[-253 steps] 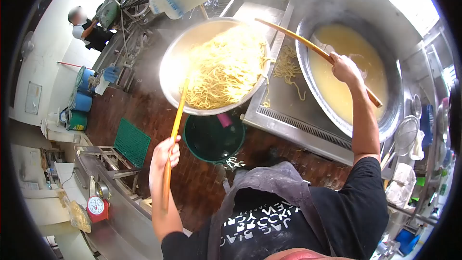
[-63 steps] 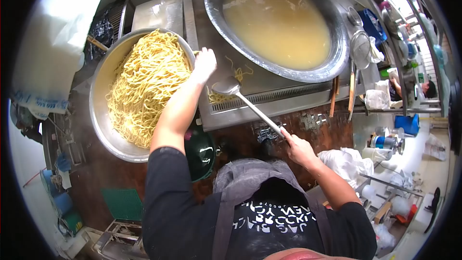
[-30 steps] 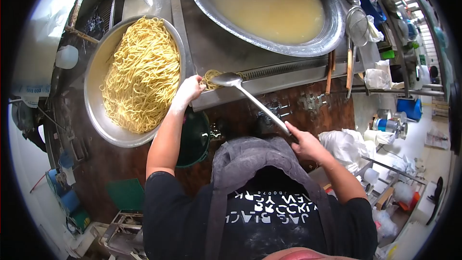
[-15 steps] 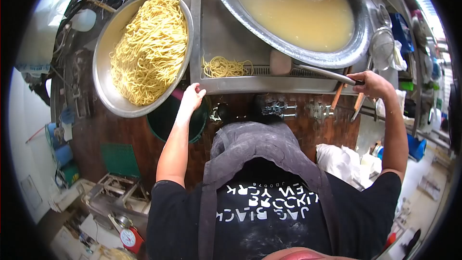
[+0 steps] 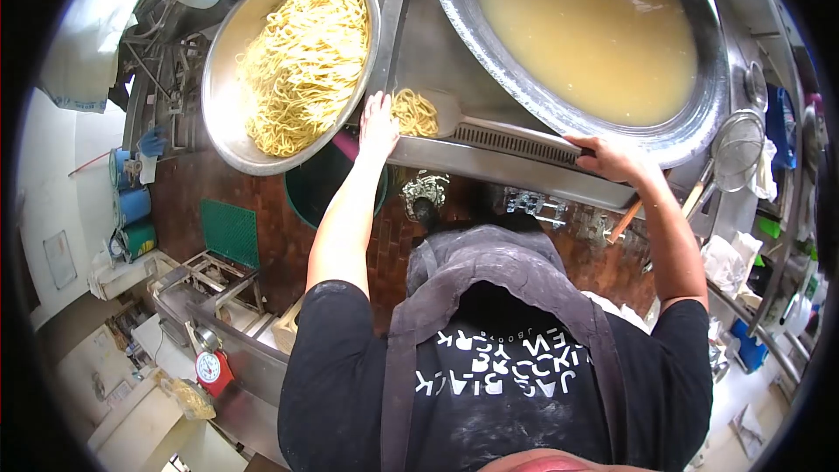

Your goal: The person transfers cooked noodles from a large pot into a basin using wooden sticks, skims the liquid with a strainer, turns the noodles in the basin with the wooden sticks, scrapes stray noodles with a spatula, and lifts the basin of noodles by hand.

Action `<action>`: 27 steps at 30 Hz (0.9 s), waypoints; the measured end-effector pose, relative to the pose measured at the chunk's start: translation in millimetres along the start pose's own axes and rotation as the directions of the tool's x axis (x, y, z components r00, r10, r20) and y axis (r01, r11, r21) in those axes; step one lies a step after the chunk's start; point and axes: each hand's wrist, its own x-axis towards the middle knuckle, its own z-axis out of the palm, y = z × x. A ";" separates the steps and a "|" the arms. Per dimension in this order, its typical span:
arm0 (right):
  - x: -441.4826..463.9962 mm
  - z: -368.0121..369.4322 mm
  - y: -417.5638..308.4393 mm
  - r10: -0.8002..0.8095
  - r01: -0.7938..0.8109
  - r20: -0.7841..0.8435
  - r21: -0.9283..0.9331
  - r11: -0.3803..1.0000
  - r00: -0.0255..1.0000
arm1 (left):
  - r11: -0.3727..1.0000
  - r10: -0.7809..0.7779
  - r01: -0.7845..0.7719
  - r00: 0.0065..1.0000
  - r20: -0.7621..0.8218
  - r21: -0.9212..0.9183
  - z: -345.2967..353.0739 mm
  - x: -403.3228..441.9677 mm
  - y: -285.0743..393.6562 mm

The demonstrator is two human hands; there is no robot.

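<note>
My right hand (image 5: 609, 160) is wrapped around the dark grip of a long-handled spatula (image 5: 516, 133). Its flat blade is up against a small heap of yellow noodles (image 5: 415, 114) on the metal counter. On the heap's other side, my left hand (image 5: 378, 129) is open, fingers stretched out along the counter's corner, at the edge of the noodles. Whether its fingertips touch them I cannot tell. Just left of that hand stands a wide metal bowl (image 5: 220, 96) piled with more yellow noodles (image 5: 310, 61).
A big metal wok (image 5: 524, 92) of cloudy yellowish liquid is set in the counter. Below the slotted drain (image 5: 516, 142) runs the counter's front edge (image 5: 489, 164). A dark green bin (image 5: 306, 197) is under the bowl. At the right hangs a wire strainer (image 5: 738, 150).
My right hand has moved left with the spatula, bringing its blade against the noodles. The heap is more compact. My left hand has come up beside it. The view has shifted.
</note>
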 end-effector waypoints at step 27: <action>-33.8 -2.4 -175.0 -0.253 0.320 -0.376 0.127 0.939 0.892 | 0.996 0.058 -0.006 0.805 -0.590 0.089 -168.9 40.1 -55.0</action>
